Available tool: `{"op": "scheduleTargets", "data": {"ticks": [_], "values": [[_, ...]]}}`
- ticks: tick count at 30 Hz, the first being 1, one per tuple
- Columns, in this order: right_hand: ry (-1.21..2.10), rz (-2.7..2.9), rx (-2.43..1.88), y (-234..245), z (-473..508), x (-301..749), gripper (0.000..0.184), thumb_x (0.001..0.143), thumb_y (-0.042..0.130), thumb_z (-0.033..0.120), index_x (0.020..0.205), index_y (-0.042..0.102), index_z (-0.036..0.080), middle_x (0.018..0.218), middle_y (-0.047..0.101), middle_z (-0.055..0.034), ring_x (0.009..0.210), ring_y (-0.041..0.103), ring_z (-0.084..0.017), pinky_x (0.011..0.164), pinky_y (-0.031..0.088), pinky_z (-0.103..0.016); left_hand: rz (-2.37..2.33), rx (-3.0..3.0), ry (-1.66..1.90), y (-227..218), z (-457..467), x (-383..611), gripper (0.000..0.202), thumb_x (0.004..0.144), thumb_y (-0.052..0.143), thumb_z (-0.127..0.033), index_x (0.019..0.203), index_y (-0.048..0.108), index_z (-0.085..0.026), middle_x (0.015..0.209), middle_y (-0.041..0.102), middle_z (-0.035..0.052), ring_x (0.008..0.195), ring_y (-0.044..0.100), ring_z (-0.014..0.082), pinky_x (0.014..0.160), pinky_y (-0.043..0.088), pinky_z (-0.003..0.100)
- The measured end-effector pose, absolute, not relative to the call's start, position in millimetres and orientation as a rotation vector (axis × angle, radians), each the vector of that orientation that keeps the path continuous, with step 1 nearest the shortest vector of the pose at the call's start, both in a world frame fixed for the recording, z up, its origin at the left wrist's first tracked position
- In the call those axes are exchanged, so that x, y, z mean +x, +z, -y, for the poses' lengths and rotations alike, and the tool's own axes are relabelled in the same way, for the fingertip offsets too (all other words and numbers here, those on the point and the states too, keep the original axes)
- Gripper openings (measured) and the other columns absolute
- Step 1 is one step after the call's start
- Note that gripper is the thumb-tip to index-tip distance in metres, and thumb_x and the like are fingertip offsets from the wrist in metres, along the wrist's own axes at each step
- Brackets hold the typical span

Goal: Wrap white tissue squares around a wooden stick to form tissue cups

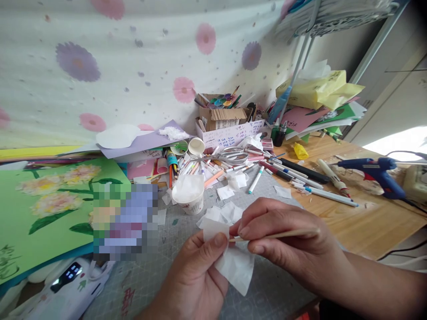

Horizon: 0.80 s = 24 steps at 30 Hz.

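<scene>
My left hand pinches a piece of thin white tissue paper between thumb and fingers, low in the middle of the view. My right hand is closed round a thin wooden stick that lies across its fingers, its tip meeting the tissue by my left thumb. Both hands hover over a grey cutting mat. Just beyond them lie several white tissue scraps and a white paper cup covered with tissue.
Pens and markers, scissors and a cardboard box of bits crowd the back. A blue glue gun lies on the wooden table at right. A green flower picture lies left, a white device at lower left.
</scene>
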State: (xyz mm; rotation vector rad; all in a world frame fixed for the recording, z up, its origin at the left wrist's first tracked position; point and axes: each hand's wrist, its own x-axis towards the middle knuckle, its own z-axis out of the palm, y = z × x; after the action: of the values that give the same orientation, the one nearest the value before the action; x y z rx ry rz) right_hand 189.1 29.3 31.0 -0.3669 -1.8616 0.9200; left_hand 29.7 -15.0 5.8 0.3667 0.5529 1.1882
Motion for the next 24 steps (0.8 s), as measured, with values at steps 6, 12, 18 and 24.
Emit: {"op": "scheduleTargets", "data": {"ticks": [6,12,18,24], "values": [[0.859,1.878,-0.347,32.2,-29.5,189.6,0.013,0.080,0.067,0.006,0.091,0.072,0.010,0.079,0.070,-0.0104,0.079,0.067,-0.018,0.070,0.057,-0.028,-0.602,0.350,1.170,6.4,16.8,30.0,0.009,0.069,0.079,-0.021,0.075,0.076,-0.016,0.067,0.071,0.0037,0.083,0.066,0.0231,0.082,0.048,0.033],[0.854,1.921,-0.340,32.8,-27.4,191.8,0.014,0.082,0.065,0.008,0.095,0.072,0.009,0.088,0.068,-0.0127,0.083,0.068,-0.018,0.072,0.058,-0.025,-0.618,0.365,1.190,4.4,16.9,29.2,0.010,0.069,0.079,-0.019,0.078,0.076,-0.015,0.073,0.072,0.0042,0.078,0.065,0.0199,0.080,0.049,0.032],[0.802,1.942,-0.362,31.0,-27.0,191.5,0.015,0.083,0.064,0.009,0.096,0.072,0.011,0.089,0.067,-0.0117,0.083,0.067,-0.018,0.072,0.058,-0.026,-0.598,0.379,1.193,2.6,17.4,30.8,0.008,0.068,0.079,-0.017,0.076,0.077,-0.017,0.069,0.072,0.0033,0.076,0.066,0.0191,0.075,0.050,0.029],[0.784,1.941,-0.381,29.8,-25.6,188.9,0.017,0.081,0.065,0.006,0.096,0.071,0.012,0.088,0.067,-0.0112,0.080,0.066,-0.017,0.070,0.057,-0.024,-0.646,0.431,1.175,3.6,21.5,31.9,0.012,0.067,0.081,-0.019,0.078,0.078,-0.017,0.074,0.073,0.0038,0.070,0.064,0.0155,0.068,0.049,0.024]]}}
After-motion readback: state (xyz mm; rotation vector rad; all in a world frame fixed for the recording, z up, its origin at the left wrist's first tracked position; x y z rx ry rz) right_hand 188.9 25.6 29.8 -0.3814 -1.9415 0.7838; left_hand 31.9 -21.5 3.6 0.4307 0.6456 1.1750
